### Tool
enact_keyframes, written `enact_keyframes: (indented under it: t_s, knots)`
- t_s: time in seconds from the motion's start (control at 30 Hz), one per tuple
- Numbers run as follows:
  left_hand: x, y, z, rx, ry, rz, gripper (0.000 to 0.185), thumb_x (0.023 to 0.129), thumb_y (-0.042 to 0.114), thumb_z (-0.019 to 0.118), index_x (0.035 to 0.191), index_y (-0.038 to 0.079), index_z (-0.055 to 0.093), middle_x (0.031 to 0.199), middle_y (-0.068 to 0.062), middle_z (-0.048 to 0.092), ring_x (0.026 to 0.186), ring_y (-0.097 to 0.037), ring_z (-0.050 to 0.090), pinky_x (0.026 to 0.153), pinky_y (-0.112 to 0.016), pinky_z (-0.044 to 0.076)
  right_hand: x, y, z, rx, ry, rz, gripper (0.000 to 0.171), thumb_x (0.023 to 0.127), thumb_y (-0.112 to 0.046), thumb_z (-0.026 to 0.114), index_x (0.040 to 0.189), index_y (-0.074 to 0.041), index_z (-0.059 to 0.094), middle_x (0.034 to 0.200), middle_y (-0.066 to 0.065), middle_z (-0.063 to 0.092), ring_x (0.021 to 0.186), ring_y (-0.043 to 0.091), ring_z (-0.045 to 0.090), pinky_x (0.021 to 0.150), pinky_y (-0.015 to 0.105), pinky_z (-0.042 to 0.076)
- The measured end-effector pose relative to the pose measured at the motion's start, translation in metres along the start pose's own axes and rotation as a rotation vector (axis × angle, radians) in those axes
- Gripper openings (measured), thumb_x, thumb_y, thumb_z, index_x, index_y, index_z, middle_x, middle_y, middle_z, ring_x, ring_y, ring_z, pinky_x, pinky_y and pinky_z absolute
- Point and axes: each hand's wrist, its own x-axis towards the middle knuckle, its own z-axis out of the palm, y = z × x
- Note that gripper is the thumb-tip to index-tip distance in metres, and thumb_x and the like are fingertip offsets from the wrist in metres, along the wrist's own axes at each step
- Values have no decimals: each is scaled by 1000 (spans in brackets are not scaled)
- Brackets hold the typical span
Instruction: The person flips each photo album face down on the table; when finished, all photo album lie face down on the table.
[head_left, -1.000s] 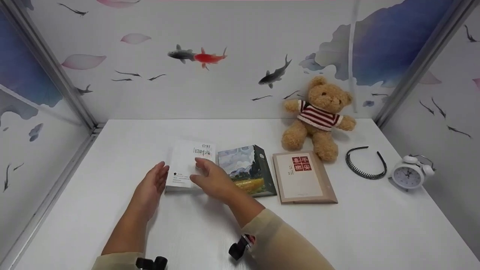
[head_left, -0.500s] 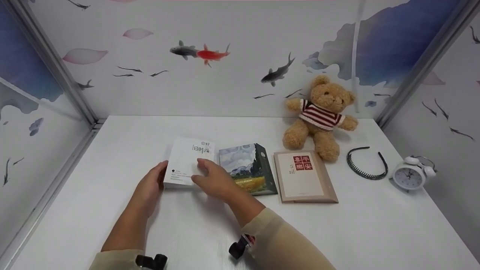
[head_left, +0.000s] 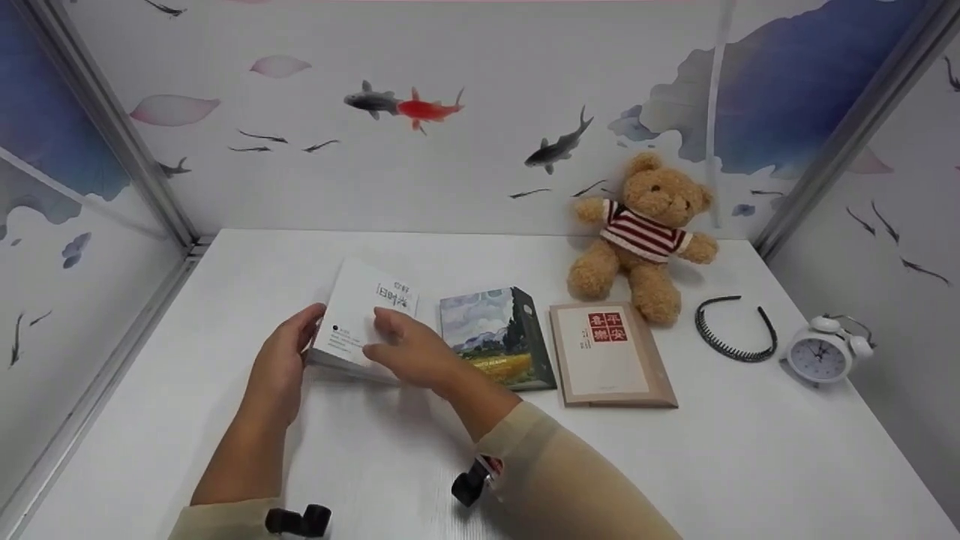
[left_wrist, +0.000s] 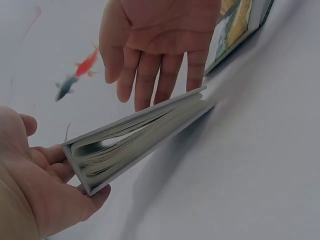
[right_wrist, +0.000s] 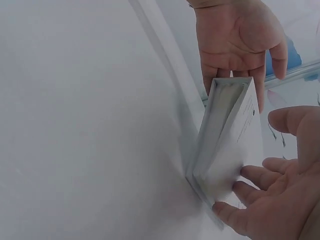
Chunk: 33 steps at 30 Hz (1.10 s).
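Note:
A white hardcover photo album (head_left: 360, 315) with dark lettering stands tilted at the table's left middle, its loose pages showing along the edge in the left wrist view. My left hand (head_left: 277, 367) grips its spine side, with fingers behind the spine and one under the back cover (left_wrist: 150, 155). Over the opposite side reaches my right hand (head_left: 409, 349), thumb and fingers spread. In the right wrist view, the right fingertips (right_wrist: 240, 185) lie at the album's cover and page edge.
Right of the hands lie a photo album with a painted landscape (head_left: 491, 337) and a beige book (head_left: 607, 360) with a red square. Behind sits a teddy bear (head_left: 637, 232). A black headband (head_left: 731, 337) and white alarm clock (head_left: 821, 352) are at the far right.
The left hand has closed in on the white album's side. The album has shifted left and turned, tilting more. The right hand has followed slightly left.

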Motion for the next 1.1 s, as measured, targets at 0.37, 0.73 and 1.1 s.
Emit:
enact_keyframes:
  t_s: [0.37,0.73,1.1]
  knots:
    - [-17,21,4,-270,78,101,62,117,44,26,168,10,33,174,-4,39,162,-16,36,136,-35,23,-3,-26,-1,173,-20,-36,67,104,-45,69,164,-31,44,171,-10,43,158,22,45,123,46,49]
    - [-29,30,10,-324,75,183,57,117,40,33,165,10,40,169,-6,46,157,-16,45,133,-32,31,-9,-36,1,312,36,-53,64,103,-16,71,161,-33,48,172,-7,41,145,23,60,105,40,62]
    - [-26,25,19,-271,-79,196,57,118,39,31,168,11,33,171,-2,44,157,-13,45,133,-36,33,-12,-32,-15,265,133,-46,68,100,-8,68,159,-37,50,168,-7,47,150,22,55,113,42,58]
